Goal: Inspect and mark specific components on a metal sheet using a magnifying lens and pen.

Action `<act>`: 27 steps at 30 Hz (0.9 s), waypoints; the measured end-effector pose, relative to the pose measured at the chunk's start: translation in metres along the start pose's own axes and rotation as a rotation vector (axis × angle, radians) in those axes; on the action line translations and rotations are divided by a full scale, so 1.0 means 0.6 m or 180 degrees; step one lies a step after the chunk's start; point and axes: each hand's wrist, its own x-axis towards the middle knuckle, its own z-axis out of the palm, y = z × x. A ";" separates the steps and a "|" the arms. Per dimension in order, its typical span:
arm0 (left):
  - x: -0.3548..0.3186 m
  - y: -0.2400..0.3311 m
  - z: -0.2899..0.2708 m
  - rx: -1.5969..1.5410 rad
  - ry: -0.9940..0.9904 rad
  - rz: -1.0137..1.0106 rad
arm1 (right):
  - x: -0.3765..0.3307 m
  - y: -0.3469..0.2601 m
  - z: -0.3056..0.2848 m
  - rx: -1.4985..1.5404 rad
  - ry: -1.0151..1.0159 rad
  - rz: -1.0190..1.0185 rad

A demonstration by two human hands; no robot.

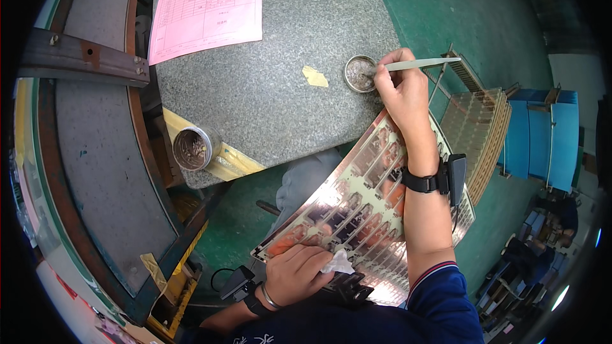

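Note:
My right hand (405, 92) pinches a slim pale-handled tool (427, 63), its handle sticking out to the right. The other end reaches into a shallow round metal lid (348, 81) holding greyish-brown stuff; I cannot make out the tip. Below, my left hand (294, 275) is closed around a crumpled white tissue (340, 262). It rests at the lower left edge of a large shiny copper-coloured panel (366, 188) with rows of repeated cut-out patterns. The panel slants under my right forearm, its upper corner by the table edge.
On the speckled grey stone table (274, 95) lie a pink printed sheet (213, 16) and a yellowish scrap (315, 76). An open tin (193, 149) with brownish contents stands at the table's near left corner. Stacked panels (475, 127) and blue boards (535, 134) stand at right.

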 end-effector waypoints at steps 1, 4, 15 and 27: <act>0.000 0.001 -0.001 0.0002 0.0000 -0.0001 | -0.001 0.001 0.000 0.0028 0.0064 -0.0036; -0.002 0.006 -0.004 -0.0016 -0.0039 -0.0048 | -0.008 0.007 -0.004 0.0116 0.0131 0.0096; -0.059 0.027 -0.024 -0.2433 0.1214 -0.1172 | -0.088 0.001 -0.133 0.2596 0.0683 -0.0093; -0.161 0.043 0.020 -0.1990 -0.2164 -0.2277 | -0.441 -0.008 -0.199 0.3781 0.0878 0.1230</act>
